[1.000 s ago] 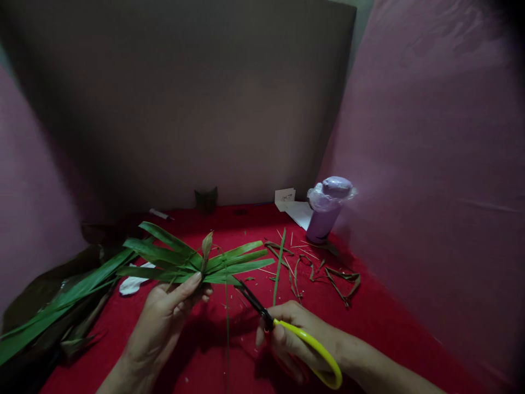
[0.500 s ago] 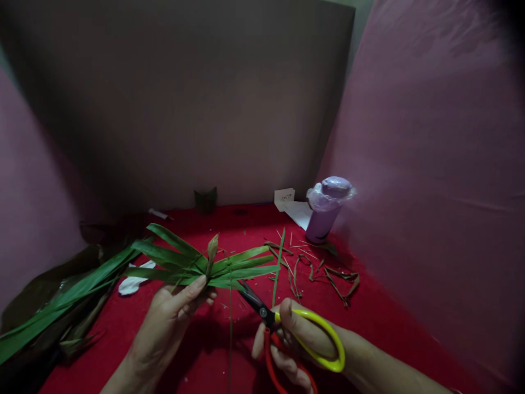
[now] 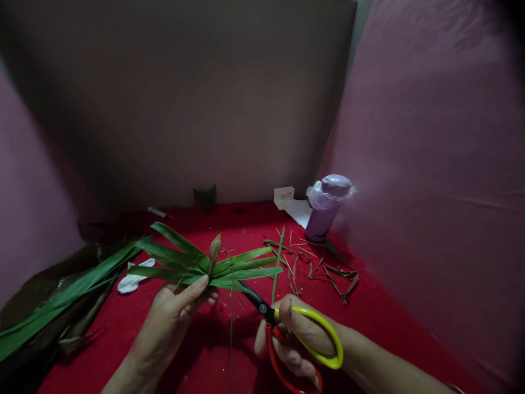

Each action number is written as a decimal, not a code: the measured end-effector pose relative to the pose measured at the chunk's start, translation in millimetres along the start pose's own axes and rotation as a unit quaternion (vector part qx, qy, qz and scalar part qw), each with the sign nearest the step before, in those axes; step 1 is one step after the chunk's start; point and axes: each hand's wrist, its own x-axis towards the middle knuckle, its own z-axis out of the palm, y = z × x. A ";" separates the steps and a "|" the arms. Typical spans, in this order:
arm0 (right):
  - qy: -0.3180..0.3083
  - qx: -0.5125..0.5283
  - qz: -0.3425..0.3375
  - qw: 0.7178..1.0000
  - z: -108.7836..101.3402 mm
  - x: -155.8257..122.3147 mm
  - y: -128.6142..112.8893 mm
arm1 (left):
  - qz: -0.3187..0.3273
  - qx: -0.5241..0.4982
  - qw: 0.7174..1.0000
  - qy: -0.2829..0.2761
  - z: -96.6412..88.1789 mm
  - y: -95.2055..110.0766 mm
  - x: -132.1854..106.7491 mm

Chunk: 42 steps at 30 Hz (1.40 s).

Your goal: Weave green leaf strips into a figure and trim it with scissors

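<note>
Between the thumb and fingers of my left hand is a bunch of green leaf strips, fanned out to both sides. A dry brown leaf tip stands up from the bunch's middle. My right hand holds scissors with one yellow and one red handle. Their dark blades point up and left, and the tips reach the lower right strips; whether they touch is hard to tell. A thin green strand hangs from the bunch toward the bottom edge, just left of the scissors.
Long green leaves lie at the left beside a white scrap. Dry brown strips, thin sticks and a green strip are scattered on the red cloth. A purple cup with plastic wrap stands behind, near white cards.
The red handle has swung down and right, away from the yellow one, so the scissors' handles are wider apart. The leaf bunch has shifted slightly to the right.
</note>
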 end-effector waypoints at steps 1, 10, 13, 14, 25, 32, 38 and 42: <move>0.000 0.003 -0.002 1.000 -0.4 0.1 0.7 | 0.000 0.000 1.000 -0.002 -0.2 -0.2 -0.1; 0.004 0.011 -0.007 1.000 -2.3 0.4 3.2 | 0.001 0.001 1.000 0.003 -0.4 0.3 -0.3; 0.010 0.011 -0.011 1.000 -2.1 0.4 3.5 | 0.002 0.001 1.000 0.007 0.0 0.6 0.2; 0.012 0.012 -0.010 1.000 -2.1 0.5 3.7 | 0.002 0.002 1.000 0.009 0.0 0.5 0.4; 0.005 -0.009 -0.036 0.999 2.2 2.4 2.2 | 0.006 0.006 1.000 0.011 -3.0 -1.9 1.8; -0.002 -0.009 -0.048 0.999 1.4 3.7 5.7 | 0.010 0.011 1.000 0.005 -2.6 -2.3 2.6; 0.008 -0.034 -0.059 0.998 1.8 5.1 8.0 | 0.012 0.008 1.000 0.011 -2.0 0.7 2.0; 0.003 -0.071 -0.053 0.996 -0.6 7.2 14.0 | 0.025 -0.014 0.999 0.039 -5.5 3.5 3.8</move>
